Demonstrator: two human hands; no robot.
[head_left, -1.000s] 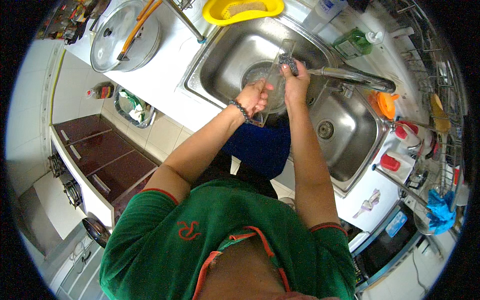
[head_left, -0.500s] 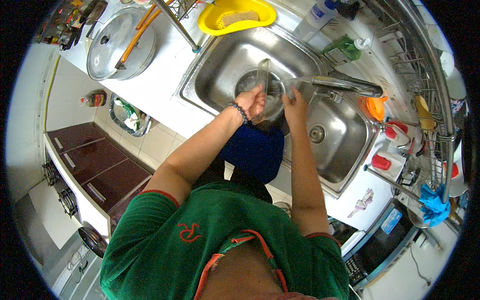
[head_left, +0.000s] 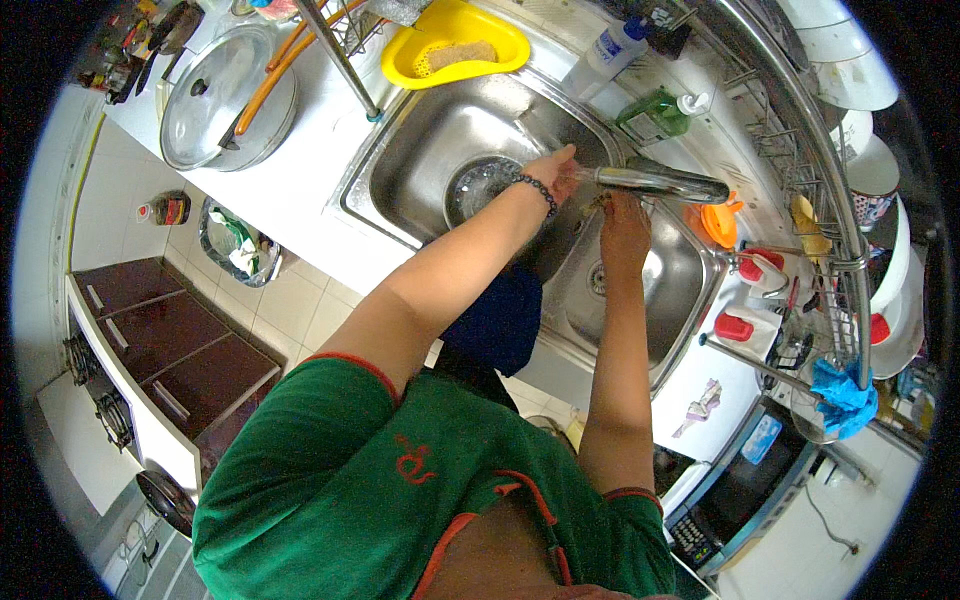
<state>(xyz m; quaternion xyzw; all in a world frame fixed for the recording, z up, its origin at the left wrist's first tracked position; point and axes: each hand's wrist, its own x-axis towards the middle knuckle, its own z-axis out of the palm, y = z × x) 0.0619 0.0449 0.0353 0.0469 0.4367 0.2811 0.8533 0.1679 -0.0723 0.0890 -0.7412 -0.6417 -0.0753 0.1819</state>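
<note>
My left hand [head_left: 560, 172], with a dark bead bracelet at its wrist, is closed under the tip of the chrome faucet [head_left: 665, 182]. A pale, see-through long strip [head_left: 528, 132] shows beside its fingers; whether the hand grips it I cannot tell. My right hand [head_left: 627, 228] is closed just below the faucet, over the divider between the basins. At its fingertips is a small brownish bit, too small to name. In the large steel basin [head_left: 410, 165], a round, wet, bubbly area [head_left: 478, 188] lies left of my left forearm.
A yellow strainer basket [head_left: 400, 68] with a sponge [head_left: 460, 55] sits behind the sink. Two bottles [head_left: 610, 55] [head_left: 662, 115] stand at the back edge. A lidded pan [head_left: 225, 95] is on the left counter; a metal dish rack [head_left: 850, 240] rises on the right.
Both hands have moved right, toward the faucet and the small basin; the left hand is now at the spout. The strip that stood upright from my left hand shows less clearly. The view has shifted.
</note>
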